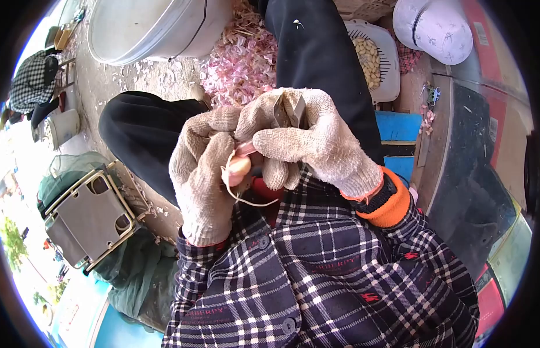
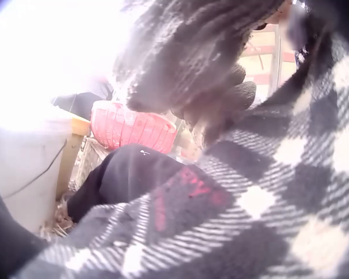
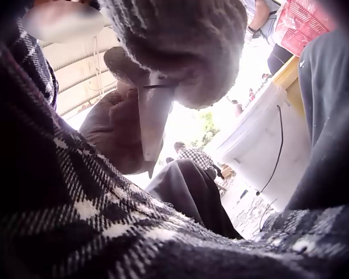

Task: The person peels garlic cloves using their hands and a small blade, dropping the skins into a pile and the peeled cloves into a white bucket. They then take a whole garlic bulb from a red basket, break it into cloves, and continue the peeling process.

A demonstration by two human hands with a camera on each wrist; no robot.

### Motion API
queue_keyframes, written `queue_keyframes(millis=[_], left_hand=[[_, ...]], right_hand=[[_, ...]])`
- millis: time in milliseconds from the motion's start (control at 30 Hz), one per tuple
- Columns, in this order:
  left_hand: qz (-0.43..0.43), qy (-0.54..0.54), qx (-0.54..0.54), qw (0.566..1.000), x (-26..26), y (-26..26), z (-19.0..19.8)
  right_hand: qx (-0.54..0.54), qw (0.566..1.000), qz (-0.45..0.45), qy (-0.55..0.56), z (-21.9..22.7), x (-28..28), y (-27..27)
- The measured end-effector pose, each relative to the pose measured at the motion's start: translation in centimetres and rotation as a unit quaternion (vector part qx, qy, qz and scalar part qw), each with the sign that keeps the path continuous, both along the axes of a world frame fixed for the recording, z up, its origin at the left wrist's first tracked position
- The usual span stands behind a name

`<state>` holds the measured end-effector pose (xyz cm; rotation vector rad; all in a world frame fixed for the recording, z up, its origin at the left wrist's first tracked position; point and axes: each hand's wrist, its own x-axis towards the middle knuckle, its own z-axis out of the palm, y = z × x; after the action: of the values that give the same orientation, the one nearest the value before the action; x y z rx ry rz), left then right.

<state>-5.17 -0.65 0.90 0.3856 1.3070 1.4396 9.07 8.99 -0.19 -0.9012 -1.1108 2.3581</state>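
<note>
My left hand point(image 1: 201, 182), in a knitted work glove, holds a pinkish garlic bulb point(image 1: 239, 167) between thumb and fingers. A long pale strand of skin or stem hangs from it toward the shirt. Close beside it, my gloved right hand point(image 1: 316, 136) grips a small knife point(image 1: 298, 111), its flat metal blade showing between the curled fingers. The right thumb presses at a strip of pink skin on the garlic's upper side. From the right wrist view, the blade point(image 3: 155, 125) points downward below the glove. Glove and sleeve hide the garlic in the left wrist view.
A heap of pink garlic skins point(image 1: 241, 61) lies between the legs. Beside it stands a white bucket point(image 1: 139, 29). Peeled cloves point(image 1: 367, 62) fill a white basket point(image 1: 392, 72) at the right leg. A folding chair point(image 1: 93, 217) stands at left; a pink basket point(image 2: 134, 128) is farther off.
</note>
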Motion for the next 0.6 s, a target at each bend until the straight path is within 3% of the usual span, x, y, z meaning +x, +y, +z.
queue_keyframes(millis=[33, 67, 100, 200, 300, 367, 467, 533, 600], left_hand=[[0.008, -0.08, 0.028, 0.996, -0.3, -0.1, -0.5], [-0.026, -0.167, 0.047, 0.985, -0.9, 0.2, -0.8], [0.019, -0.203, -0.03, 0.979, -0.6, 0.7, 0.6], [0.003, -0.227, -0.01, 0.974, -1.3, 0.0, -0.6], [-0.023, -0.29, -0.025, 0.956, -1.7, -0.3, -0.6], [-0.009, -0.197, -0.023, 0.98, -1.0, -0.1, -0.9], [-0.025, -0.219, -0.023, 0.975, -1.7, -0.5, -1.7], [-0.013, -0.266, -0.036, 0.963, -1.9, -0.3, -1.4], [0.024, -0.224, -0.023, 0.974, -1.1, 0.3, -0.1]], right_hand=[[-0.032, 0.999, -0.009, 0.032, -0.3, 0.1, -0.1], [-0.133, 0.983, -0.029, 0.123, -0.8, 0.1, -0.1], [-0.133, 0.983, -0.028, 0.123, -0.8, 0.1, 0.1], [-0.231, 0.96, -0.005, 0.158, -0.6, -0.1, 0.3], [-0.134, 0.986, -0.03, 0.092, -0.9, -1.0, -0.4], [-0.148, 0.988, -0.016, 0.047, 0.1, -0.9, -0.1], [-0.015, 0.996, 0.018, -0.085, 1.4, -1.0, 0.3], [-0.011, 0.996, 0.006, -0.089, 1.6, -1.1, 0.3], [-0.025, 0.996, -0.019, -0.085, 1.5, -1.1, 0.3]])
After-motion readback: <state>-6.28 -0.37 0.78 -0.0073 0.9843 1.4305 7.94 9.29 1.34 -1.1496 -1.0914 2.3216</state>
